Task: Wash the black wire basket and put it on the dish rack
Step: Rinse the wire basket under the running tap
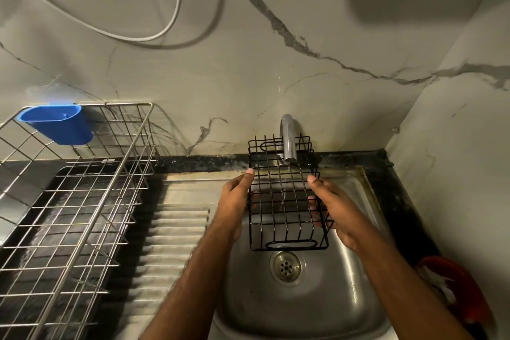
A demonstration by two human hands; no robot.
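Note:
The black wire basket (pixel 285 196) hangs over the steel sink (pixel 317 301), right under the chrome tap (pixel 288 138). A thin stream of water falls from the tap through its mesh. My left hand (pixel 234 196) grips the basket's left side, thumb on the upper wire. On the right side, my right hand (pixel 334 207) holds it with fingers curled underneath. The steel dish rack (pixel 82 201) stands at the left on the dark counter, apart from the basket.
A blue plastic cup holder (pixel 59 123) hangs on the rack's back corner. A ribbed steel drainboard (pixel 171 243) lies between rack and sink. A red bowl (pixel 458 290) sits at the right edge. Marble walls close in behind and to the right; cables hang above.

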